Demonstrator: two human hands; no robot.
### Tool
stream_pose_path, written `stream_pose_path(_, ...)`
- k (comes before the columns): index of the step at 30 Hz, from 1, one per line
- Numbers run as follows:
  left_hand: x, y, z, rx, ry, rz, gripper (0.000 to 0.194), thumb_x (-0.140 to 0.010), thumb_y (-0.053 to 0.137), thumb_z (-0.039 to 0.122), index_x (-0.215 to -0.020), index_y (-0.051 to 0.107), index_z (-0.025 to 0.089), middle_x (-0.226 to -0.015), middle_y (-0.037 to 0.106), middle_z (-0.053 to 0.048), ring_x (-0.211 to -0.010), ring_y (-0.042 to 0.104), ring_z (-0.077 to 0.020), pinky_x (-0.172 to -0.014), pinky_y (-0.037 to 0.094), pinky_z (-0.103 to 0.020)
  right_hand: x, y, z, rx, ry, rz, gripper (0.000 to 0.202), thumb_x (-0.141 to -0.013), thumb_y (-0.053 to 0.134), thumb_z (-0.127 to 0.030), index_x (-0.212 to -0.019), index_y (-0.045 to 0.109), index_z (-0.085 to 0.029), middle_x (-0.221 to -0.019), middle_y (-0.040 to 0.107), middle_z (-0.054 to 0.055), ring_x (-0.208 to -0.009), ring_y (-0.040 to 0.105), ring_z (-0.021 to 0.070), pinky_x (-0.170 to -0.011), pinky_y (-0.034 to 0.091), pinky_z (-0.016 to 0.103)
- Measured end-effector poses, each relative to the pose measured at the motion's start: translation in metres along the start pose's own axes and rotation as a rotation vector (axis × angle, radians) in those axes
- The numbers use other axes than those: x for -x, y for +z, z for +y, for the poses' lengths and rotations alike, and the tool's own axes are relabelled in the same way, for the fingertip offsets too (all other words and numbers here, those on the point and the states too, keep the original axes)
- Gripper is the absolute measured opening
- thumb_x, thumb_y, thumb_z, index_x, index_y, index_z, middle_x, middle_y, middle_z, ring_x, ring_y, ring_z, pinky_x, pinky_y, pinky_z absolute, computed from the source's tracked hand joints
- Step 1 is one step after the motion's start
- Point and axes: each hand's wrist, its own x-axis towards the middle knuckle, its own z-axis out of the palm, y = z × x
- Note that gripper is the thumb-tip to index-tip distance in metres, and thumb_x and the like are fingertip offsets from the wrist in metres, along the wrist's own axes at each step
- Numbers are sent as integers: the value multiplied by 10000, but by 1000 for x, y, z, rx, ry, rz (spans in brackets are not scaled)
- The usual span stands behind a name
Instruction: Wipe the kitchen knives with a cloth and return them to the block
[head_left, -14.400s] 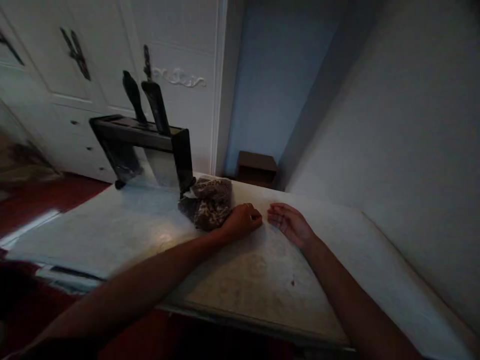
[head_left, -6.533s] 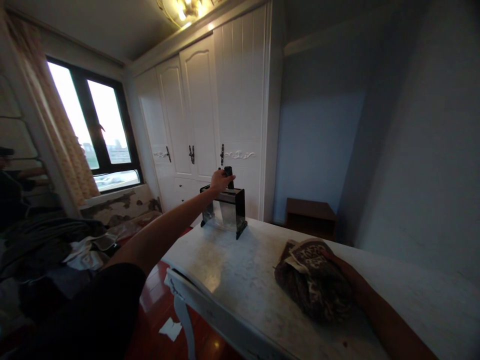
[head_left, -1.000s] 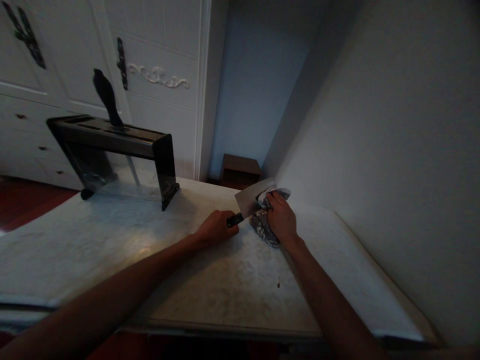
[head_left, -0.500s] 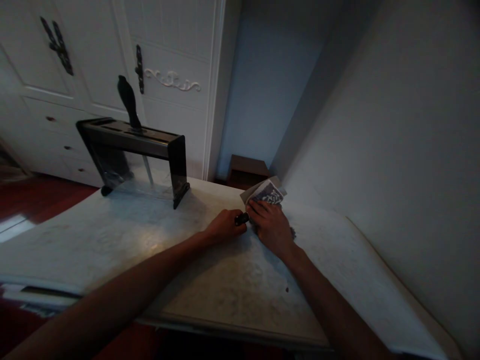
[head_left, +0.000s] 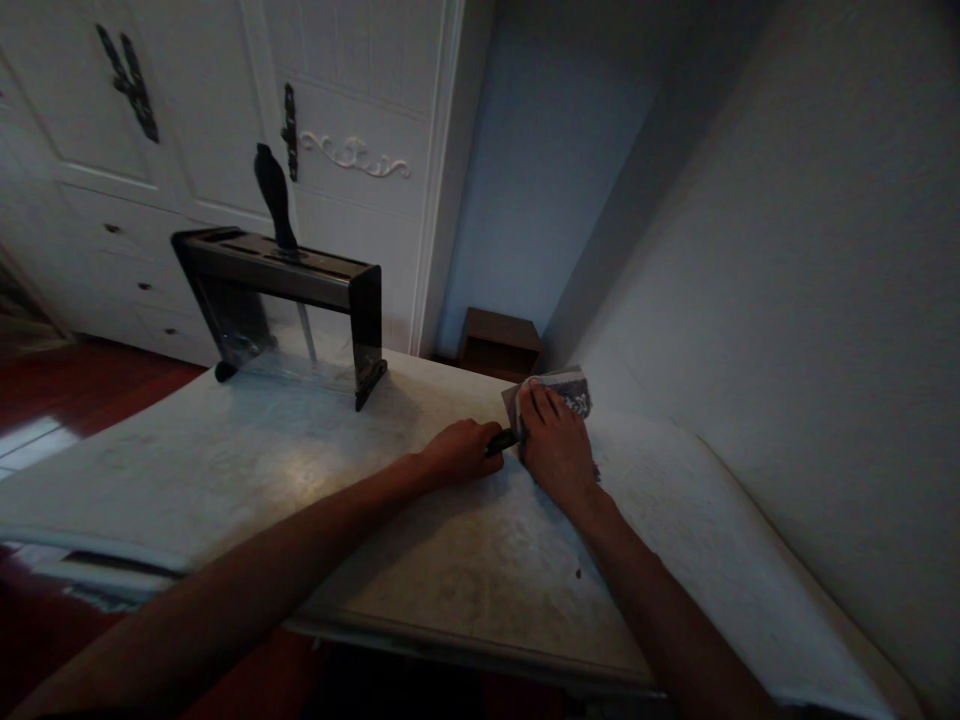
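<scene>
My left hand (head_left: 466, 450) is closed round the black handle of a kitchen knife (head_left: 510, 403). A corner of its broad grey blade shows beside the cloth, and the rest is covered. My right hand (head_left: 556, 440) presses a grey and white patterned cloth (head_left: 576, 397) over the blade, fingers bent on the fabric. Both hands are close together above the far right part of the white table (head_left: 420, 560). A black knife block (head_left: 277, 268) with clear sides stands upright to the left, a black-handled tool in its top slot.
Behind the table are a white wardrobe (head_left: 360, 240) with dark handles and a low brown box-shaped piece of furniture (head_left: 499, 340). A pale wall (head_left: 787, 280) borders the right side. One small dark speck (head_left: 578, 574) lies on the tabletop near the front.
My right hand and the cloth have shifted a little to the right, and the cloth's folds have turned. More of the black handle shows between my hands. The view has swung slightly left.
</scene>
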Motion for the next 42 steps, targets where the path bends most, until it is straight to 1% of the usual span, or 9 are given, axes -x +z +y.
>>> stream_pose_path(5, 2, -3, 2, 0, -3, -20, 251, -814, 502, 330, -984, 622, 189, -866, 693, -115, -812, 665, -263, -658, 442, -308, -1, 4, 16, -47, 63, 22, 642, -746, 474, -90, -1384, 434, -33, -1458, 412, 198, -1318, 388, 332, -1046, 381, 490)
stream_pose_path(11, 2, -2, 0, 16, 17, -14, 237, -807, 506, 329, -951, 632, 189, -841, 686, -96, -779, 659, -244, -636, 431, -289, 2, 16, 39, -133, 109, 120, 587, -768, 449, -130, -1348, 479, -45, -1429, 448, 194, -1331, 397, 309, -1104, 345, 494)
stream_pose_path(16, 1, -1, -6, 39, 50, -23, 235, -804, 493, 325, -946, 626, 193, -833, 682, -82, -745, 640, -215, -630, 412, -275, 3, 19, 51, -191, 264, 85, 585, -787, 472, -178, -1360, 476, -60, -1455, 418, 191, -1357, 379, 295, -1113, 344, 472)
stream_pose_path(20, -1, -4, -9, 112, 51, -94, 225, -797, 492, 297, -945, 624, 190, -817, 679, -60, -699, 619, -174, -607, 390, -247, 5, 20, 62, -245, 358, 46, 579, -807, 471, -199, -1372, 467, -73, -1473, 393, 191, -1372, 364, 275, -1124, 328, 452)
stream_pose_path(24, -1, -7, -10, 145, 67, -115, 231, -784, 493, 279, -953, 620, 186, -822, 676, -50, -706, 612, -161, -622, 384, -240, 8, 21, 75, -321, 432, 50, 595, -810, 479, -224, -1389, 449, -92, -1473, 400, 172, -1367, 377, 251, -1118, 335, 428)
stream_pose_path(28, 1, -8, -9, 156, 39, -114, 219, -780, 484, 270, -927, 621, 184, -783, 667, -38, -678, 604, -155, -618, 380, -242, 13, 23, 86, -450, 459, 150, 605, -765, 510, -220, -1359, 479, -107, -1380, 516, 150, -1277, 484, 227, -1108, 346, 399)
stream_pose_path(31, 2, -8, -10, 173, 38, -91, 227, -781, 483, 281, -930, 627, 186, -775, 667, -32, -682, 603, -158, -628, 385, -245, 16, 24, 90, -539, 521, 225, 579, -745, 513, -230, -1313, 517, -119, -1335, 557, 138, -1227, 523, 220, -1091, 360, 385)
stream_pose_path(37, 3, -9, -9, 220, 22, -49, 247, -761, 505, 281, -934, 653, 185, -811, 678, -33, -727, 613, -169, -668, 399, -258, 17, 21, 91, -716, 626, 252, 558, -682, 517, -276, -1218, 568, -133, -1176, 637, 116, -1062, 591, 240, -989, 431, 392)
stream_pose_path(42, 2, -9, -11, 301, 36, -55, 264, -750, 514, 290, -930, 671, 178, -798, 675, -22, -720, 613, -161, -667, 408, -253, 18, 17, 96, -913, 716, 272, 444, -622, 532, -293, -1029, 625, -142, -930, 649, 60, -847, 586, 212, -828, 467, 341)
